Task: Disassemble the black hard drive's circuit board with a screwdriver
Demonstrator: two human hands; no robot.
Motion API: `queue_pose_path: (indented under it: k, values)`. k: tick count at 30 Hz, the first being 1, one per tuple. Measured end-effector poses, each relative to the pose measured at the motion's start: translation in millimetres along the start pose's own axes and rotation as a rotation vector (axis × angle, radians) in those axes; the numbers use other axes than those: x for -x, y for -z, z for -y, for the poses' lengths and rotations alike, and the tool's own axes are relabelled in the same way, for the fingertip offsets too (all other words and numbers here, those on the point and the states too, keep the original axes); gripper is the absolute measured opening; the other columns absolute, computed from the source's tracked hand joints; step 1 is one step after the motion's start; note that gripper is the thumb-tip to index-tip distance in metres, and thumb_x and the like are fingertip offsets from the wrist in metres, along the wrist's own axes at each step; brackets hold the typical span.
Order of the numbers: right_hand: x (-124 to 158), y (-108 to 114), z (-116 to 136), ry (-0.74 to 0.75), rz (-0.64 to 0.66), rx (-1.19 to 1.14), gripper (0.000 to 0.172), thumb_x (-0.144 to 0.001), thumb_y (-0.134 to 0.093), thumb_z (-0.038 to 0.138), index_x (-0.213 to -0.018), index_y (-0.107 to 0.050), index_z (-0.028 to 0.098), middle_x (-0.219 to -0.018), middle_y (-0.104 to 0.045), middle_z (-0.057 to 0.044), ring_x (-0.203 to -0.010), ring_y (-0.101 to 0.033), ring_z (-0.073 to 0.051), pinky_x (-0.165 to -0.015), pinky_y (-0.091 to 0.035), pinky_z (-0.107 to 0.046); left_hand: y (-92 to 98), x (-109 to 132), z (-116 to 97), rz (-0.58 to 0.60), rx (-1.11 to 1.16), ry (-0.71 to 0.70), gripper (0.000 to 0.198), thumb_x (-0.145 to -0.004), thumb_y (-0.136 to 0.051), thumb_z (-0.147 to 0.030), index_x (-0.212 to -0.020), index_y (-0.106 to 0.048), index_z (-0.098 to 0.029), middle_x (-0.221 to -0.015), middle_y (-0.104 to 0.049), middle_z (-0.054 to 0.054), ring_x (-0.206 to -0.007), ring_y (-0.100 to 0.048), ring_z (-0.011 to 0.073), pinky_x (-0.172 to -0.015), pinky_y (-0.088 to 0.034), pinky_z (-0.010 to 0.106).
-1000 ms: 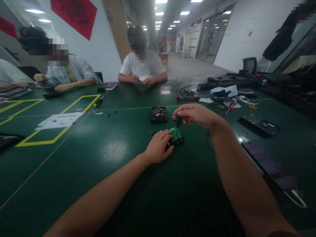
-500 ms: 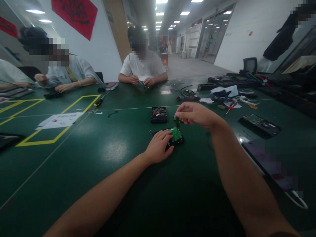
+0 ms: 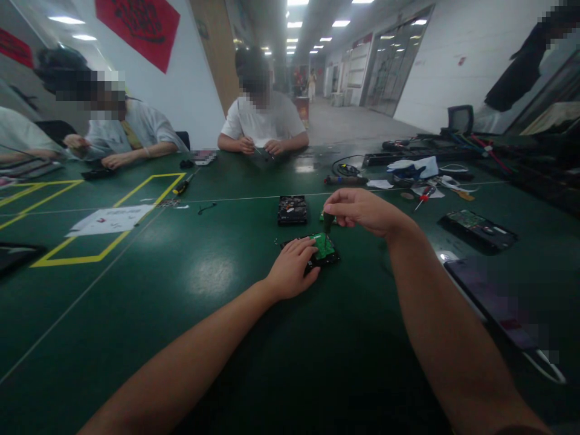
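A black hard drive [image 3: 334,258] with a green circuit board [image 3: 321,245] on its upper face lies on the table. My left hand [image 3: 292,266] grips its left part, fingers across the top and thumb along the near edge, covering much of it. My right hand [image 3: 353,208] pinches the dark handle of a screwdriver [image 3: 327,222], which stands nearly upright with its tip down at the circuit board. The screw under the tip is too small to see. Behind it sits a second hard drive [image 3: 292,210], and a small green board [image 3: 322,215] is partly hidden behind my right hand.
Another hard drive [image 3: 478,231] and a large phone-like device [image 3: 489,302] lie on the right. A red-handled screwdriver [image 3: 425,196] rests near cables. To the left are a paper sheet [image 3: 109,220] and a yellow-black screwdriver [image 3: 182,186]. Co-workers sit across the table.
The screwdriver handle has turned slightly in my right fingers, which have shifted a little. My left hand and the hard drive stay in place.
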State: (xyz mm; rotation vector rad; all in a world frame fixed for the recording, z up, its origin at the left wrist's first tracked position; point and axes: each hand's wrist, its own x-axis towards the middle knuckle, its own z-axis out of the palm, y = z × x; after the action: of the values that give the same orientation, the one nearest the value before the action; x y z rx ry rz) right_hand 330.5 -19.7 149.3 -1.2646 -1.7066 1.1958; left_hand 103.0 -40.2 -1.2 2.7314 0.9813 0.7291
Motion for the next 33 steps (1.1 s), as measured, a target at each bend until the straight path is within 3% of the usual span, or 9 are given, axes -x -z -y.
queue_pose_path:
  k: [4,9,13,18,22,26,29,33]
  values:
    - [0.0,-2.6,0.7,-0.015,-0.003,-0.055,0.018,-0.085,-0.077,0.025,-0.093,-0.062,0.021,-0.069,-0.066,-0.001,-0.057,-0.060,-0.013,-0.043,-0.042,-0.022,1.0,-0.1,-1.4,-0.003,0.005,-0.005,0.044,-0.094,-0.065,-0.036,-0.134,-0.057,-0.020,-0.150,-0.057,0.014,-0.145,-0.048,0.0318,-0.124,-0.036,0.056]
    - [0.0,-4.9,3.0,-0.057,-0.009,-0.143,0.010,-0.089,-0.070,0.023,-0.095,-0.063,0.019,-0.081,-0.071,-0.005,-0.064,-0.067,-0.014,-0.051,-0.053,-0.022,2.0,0.0,-2.4,-0.007,0.006,-0.002,0.044,-0.093,-0.065,-0.036,-0.134,-0.057,-0.020,-0.150,-0.057,0.014,-0.145,-0.048,0.0319,-0.124,-0.036,0.056]
    - [-0.2,-2.6,2.1,-0.009,0.007,-0.085,0.008,-0.091,-0.070,0.027,-0.094,-0.069,0.019,-0.082,-0.072,-0.004,-0.062,-0.062,-0.012,-0.049,-0.049,-0.020,2.2,-0.1,-2.3,0.003,0.008,0.004,0.044,-0.093,-0.065,-0.035,-0.134,-0.057,-0.020,-0.150,-0.057,0.014,-0.146,-0.048,0.0319,-0.124,-0.036,0.056]
    - [1.3,2.5,2.9,0.041,0.082,-0.001,0.014,-0.089,-0.070,0.026,-0.100,-0.077,0.022,-0.105,-0.076,-0.006,-0.065,-0.059,-0.011,-0.047,-0.044,-0.021,2.3,-0.4,-2.0,0.007,0.014,0.007,0.045,-0.093,-0.065,-0.036,-0.135,-0.057,-0.021,-0.151,-0.056,0.013,-0.146,-0.047,0.0320,-0.124,-0.036,0.057]
    - [0.1,3.1,0.3,0.055,0.058,0.015,0.012,-0.088,-0.074,0.029,-0.096,-0.074,0.021,-0.091,-0.074,-0.004,-0.062,-0.055,-0.011,-0.046,-0.041,-0.021,3.2,-0.4,-2.7,0.006,0.012,0.013,0.043,-0.094,-0.064,-0.035,-0.134,-0.058,-0.020,-0.151,-0.057,0.014,-0.146,-0.047,0.0320,-0.124,-0.036,0.058]
    - [-2.5,1.1,-3.9,0.033,0.005,0.002,0.023,-0.083,-0.082,0.033,-0.093,-0.067,0.020,-0.073,-0.067,-0.001,-0.058,-0.056,-0.011,-0.044,-0.039,-0.021,3.4,-0.5,-3.2,0.003,0.010,0.004,0.043,-0.093,-0.064,-0.035,-0.134,-0.057,-0.020,-0.150,-0.057,0.014,-0.146,-0.048,0.0319,-0.124,-0.036,0.057]
    - [-1.7,0.0,-3.2,0.019,0.011,-0.022,0.022,-0.084,-0.081,0.031,-0.093,-0.065,0.019,-0.076,-0.068,-0.002,-0.057,-0.059,-0.011,-0.044,-0.041,-0.022,2.7,-0.6,-2.9,-0.002,0.010,0.001,0.043,-0.093,-0.064,-0.035,-0.133,-0.057,-0.020,-0.150,-0.057,0.014,-0.146,-0.048,0.0318,-0.124,-0.035,0.057]
    - [0.9,-0.5,1.5,-0.006,0.026,-0.080,0.014,-0.086,-0.074,0.027,-0.097,-0.070,0.019,-0.097,-0.074,-0.008,-0.060,-0.064,-0.012,-0.043,-0.042,-0.024,1.3,-0.9,-2.3,-0.002,0.002,0.006,0.044,-0.093,-0.064,-0.035,-0.134,-0.057,-0.019,-0.151,-0.057,0.013,-0.146,-0.047,0.0316,-0.124,-0.035,0.056]
